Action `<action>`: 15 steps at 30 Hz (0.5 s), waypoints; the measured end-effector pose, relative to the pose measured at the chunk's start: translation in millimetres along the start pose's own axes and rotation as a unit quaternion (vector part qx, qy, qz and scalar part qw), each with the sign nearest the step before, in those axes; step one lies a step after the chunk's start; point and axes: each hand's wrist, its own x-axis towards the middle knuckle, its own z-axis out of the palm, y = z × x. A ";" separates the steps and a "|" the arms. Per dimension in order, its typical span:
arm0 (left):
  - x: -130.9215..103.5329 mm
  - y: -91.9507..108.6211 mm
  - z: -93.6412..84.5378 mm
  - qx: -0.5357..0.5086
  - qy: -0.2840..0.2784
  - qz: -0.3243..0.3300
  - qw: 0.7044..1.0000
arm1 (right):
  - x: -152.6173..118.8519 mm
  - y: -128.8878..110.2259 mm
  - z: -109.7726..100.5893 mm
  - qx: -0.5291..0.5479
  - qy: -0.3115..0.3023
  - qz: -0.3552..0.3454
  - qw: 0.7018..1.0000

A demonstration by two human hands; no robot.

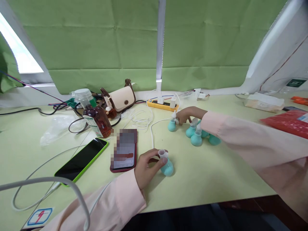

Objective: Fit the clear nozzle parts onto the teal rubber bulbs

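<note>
- Left hand (150,168): thumb and fingers pinching a teal bulb (167,169), its wide clear mouth tipped up and looking open.
- Right hand (184,116): reaching beyond and right of the left hand, fingers curled down at the neck of a second bulb (171,125); cannot tell whether they grip it.
- Bulb cluster (196,139): standing on the counter (192,176) just near side of the right hand, partly behind the sleeve (214,123).
- Progress, as judged: held bulb shows no pointed tip; second bulb and the cluster's front one carry theirs. One in hand, one at the fingers, the cluster apparently not taken up.
- Red-cased phone (124,150) just left of the left hand.
</note>
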 end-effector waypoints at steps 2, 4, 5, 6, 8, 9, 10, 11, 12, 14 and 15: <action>-0.4 -0.7 0.5 0.006 -0.005 0.004 1.000 | -0.2 1.2 0.0 -0.011 0.008 -0.012 1.000; -1.0 -1.7 1.2 0.012 -0.005 0.007 1.000 | -3.2 2.8 -1.6 -0.049 0.040 -0.039 0.997; -1.4 -2.1 1.7 0.014 -0.005 0.009 1.000 | -5.8 3.5 -3.1 -0.073 0.062 -0.054 0.994; -1.7 -2.4 2.1 0.015 -0.006 0.009 1.000 | -9.4 3.8 -5.2 -0.097 0.090 -0.069 0.989; -2.6 -2.5 2.9 0.015 -0.015 0.008 1.000 | -19.1 3.4 -10.6 -0.132 0.145 -0.089 0.977; -3.1 -2.2 3.2 0.015 -0.026 0.006 1.000 | -25.2 2.3 -13.6 -0.138 0.165 -0.091 0.972; -3.6 -1.7 3.3 0.014 -0.041 0.004 0.999 | -32.1 0.5 -16.5 -0.148 0.190 -0.094 0.966; -4.1 -1.0 3.2 0.013 -0.055 0.002 0.998 | -39.6 -2.0 -18.9 -0.160 0.218 -0.098 0.958; -4.6 0.0 3.0 0.013 -0.065 0.001 0.998 | -47.9 -5.2 -20.5 -0.173 0.250 -0.104 0.947; -5.5 2.3 2.4 0.016 -0.072 -0.002 0.997 | -66.4 -13.8 -20.3 -0.200 0.341 -0.138 0.908; -5.9 3.6 2.1 0.018 -0.069 -0.003 0.997 | -76.5 -19.2 -17.9 -0.195 0.377 -0.166 0.890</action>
